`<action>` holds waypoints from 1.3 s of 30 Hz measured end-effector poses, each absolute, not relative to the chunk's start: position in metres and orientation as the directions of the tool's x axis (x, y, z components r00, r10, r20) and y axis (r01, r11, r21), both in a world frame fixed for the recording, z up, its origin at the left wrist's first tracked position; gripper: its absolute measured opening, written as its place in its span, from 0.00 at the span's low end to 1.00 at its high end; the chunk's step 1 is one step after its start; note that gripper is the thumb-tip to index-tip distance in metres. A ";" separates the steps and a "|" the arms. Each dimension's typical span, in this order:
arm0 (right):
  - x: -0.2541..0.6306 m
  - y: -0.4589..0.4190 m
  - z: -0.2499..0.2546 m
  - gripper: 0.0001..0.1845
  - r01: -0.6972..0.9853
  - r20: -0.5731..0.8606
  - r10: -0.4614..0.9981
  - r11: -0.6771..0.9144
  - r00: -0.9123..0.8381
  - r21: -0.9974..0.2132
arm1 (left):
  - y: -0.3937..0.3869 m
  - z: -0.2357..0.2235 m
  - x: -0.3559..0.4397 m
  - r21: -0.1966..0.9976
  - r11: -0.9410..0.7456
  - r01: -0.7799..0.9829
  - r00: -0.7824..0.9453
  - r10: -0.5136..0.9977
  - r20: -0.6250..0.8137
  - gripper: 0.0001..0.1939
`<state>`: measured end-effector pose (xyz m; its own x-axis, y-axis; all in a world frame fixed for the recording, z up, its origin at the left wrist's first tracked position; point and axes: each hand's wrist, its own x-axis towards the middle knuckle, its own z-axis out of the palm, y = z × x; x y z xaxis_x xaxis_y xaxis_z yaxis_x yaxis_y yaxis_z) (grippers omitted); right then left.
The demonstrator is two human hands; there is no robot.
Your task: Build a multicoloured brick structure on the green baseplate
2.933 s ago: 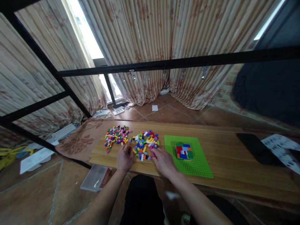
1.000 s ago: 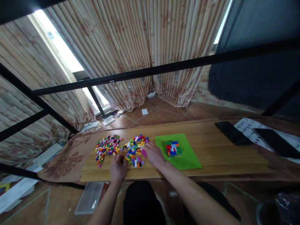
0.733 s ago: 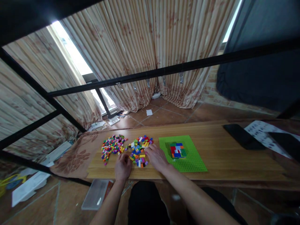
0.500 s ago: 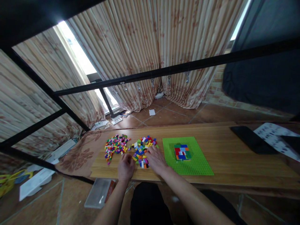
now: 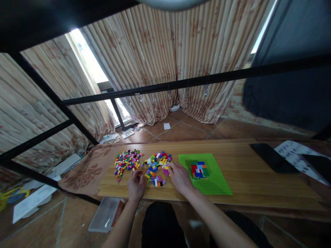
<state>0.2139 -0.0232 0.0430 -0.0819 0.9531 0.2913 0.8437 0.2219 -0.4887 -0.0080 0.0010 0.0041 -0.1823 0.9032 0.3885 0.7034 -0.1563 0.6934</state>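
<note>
My left hand (image 5: 136,185) rests on the wooden table with its fingers curled together, between two heaps of toy bricks. Anything inside its grasp is hidden. Just right of the nearer heap of larger bricks (image 5: 154,167), my right hand (image 5: 181,178) is closed in a pinch. A yellow brick shows by its fingertips, but I cannot tell whether it is held. A green baseplate (image 5: 218,181) lies to the right of that hand. On the baseplate sits a block of joined red, blue, white, green and orange bricks (image 5: 199,169).
A heap of small mixed bricks (image 5: 126,162) lies on the table's left. Farther right are a black tablet-like slab (image 5: 274,158) and a printed sheet (image 5: 292,151). A clear plastic box (image 5: 104,215) stands below the front edge. A black metal rail (image 5: 181,83) crosses beyond the table.
My right hand has drawn back rightward from the larger bricks, uncovering part of that heap, and now overlaps the baseplate's left side. My left hand has barely moved. The view has shifted slightly.
</note>
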 end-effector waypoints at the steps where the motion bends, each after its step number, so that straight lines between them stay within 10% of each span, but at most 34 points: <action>1: 0.223 -0.027 0.045 0.08 0.826 0.307 0.951 0.209 -0.046 -0.524 | -0.002 0.009 -0.007 0.711 -0.165 0.684 -0.216 0.885 0.413 0.08; 5: 0.263 -0.041 0.049 0.05 0.706 0.387 0.917 0.209 0.099 -0.677 | -0.025 0.033 0.029 0.780 -0.247 0.575 -0.264 0.846 0.462 0.11; 15: 0.310 -0.082 0.056 0.03 0.782 0.508 0.849 0.219 0.141 -0.583 | -0.058 0.079 0.192 0.989 0.125 -0.076 0.099 0.988 -0.117 0.16; 29: 0.349 -0.081 0.060 0.19 0.713 0.275 0.957 0.131 0.090 -0.689 | -0.041 0.064 0.214 0.945 0.318 -0.076 0.182 0.936 -0.301 0.13; 39: 0.379 -0.074 0.053 0.26 0.704 0.186 0.982 0.124 0.011 -0.699 | -0.029 0.040 0.225 0.965 0.007 0.263 0.126 0.991 -0.041 0.04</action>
<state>0.3790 -0.0739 0.0525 0.0113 0.9824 0.1863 0.7042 0.1245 -0.6990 0.2254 -0.0293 0.0398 0.1264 0.9911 -0.0412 0.2629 0.0066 0.9648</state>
